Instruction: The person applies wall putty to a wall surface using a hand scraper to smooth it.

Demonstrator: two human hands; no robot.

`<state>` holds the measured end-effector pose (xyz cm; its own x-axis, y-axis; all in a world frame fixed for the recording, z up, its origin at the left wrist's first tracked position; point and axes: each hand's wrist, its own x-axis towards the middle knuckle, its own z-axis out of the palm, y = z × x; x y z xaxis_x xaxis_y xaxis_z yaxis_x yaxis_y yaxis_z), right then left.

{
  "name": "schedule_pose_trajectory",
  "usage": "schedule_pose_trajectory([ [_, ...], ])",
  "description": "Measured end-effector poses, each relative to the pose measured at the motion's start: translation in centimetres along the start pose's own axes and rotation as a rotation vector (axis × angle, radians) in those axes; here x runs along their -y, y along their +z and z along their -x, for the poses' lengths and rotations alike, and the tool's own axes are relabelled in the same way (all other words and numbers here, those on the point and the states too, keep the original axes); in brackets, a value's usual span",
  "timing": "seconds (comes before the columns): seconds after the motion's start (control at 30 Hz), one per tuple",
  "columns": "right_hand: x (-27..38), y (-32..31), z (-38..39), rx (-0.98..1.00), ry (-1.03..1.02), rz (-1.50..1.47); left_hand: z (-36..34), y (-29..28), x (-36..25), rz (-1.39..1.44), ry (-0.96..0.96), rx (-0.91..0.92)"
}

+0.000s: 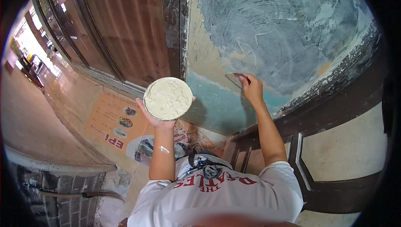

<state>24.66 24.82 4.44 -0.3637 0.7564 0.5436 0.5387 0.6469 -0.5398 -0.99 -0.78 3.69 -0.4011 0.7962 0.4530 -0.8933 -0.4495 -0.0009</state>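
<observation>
My left hand (158, 122) supports a round tub of pale cream putty (168, 98) from below. Its fingers wrap the underside and rim, and the paste fills the tub nearly to the top with an uneven surface. In my right hand (253, 90) is a putty knife (234, 78), gripped with its blade pointing left. The blade lies at the wall panel (217, 66), along the border of the grey coating; whether it touches cannot be made out. Grey smears cover the upper panel, with beige at the left edge and bare turquoise lower down. A white smudge marks my left forearm.
Left of the panel stand a dark wooden post (173, 22) and a brown framed pane (125, 22). An orange printed sheet (112, 116) covers part of the floor. Dark-framed panelling (309, 177) is close on my right, and a curved ledge (62, 166) is at lower left.
</observation>
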Motion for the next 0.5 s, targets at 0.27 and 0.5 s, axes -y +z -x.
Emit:
schedule_pose_trajectory([
  [0.27,2.8,-1.3,-1.1,-0.079,0.034,-0.026,-0.2,0.3,0.4,-0.060,-0.023,-0.025],
  [0.5,1.8,-1.0,-0.6,0.009,-0.015,0.076,0.0,1.3,0.9,-0.030,0.018,-0.229],
])
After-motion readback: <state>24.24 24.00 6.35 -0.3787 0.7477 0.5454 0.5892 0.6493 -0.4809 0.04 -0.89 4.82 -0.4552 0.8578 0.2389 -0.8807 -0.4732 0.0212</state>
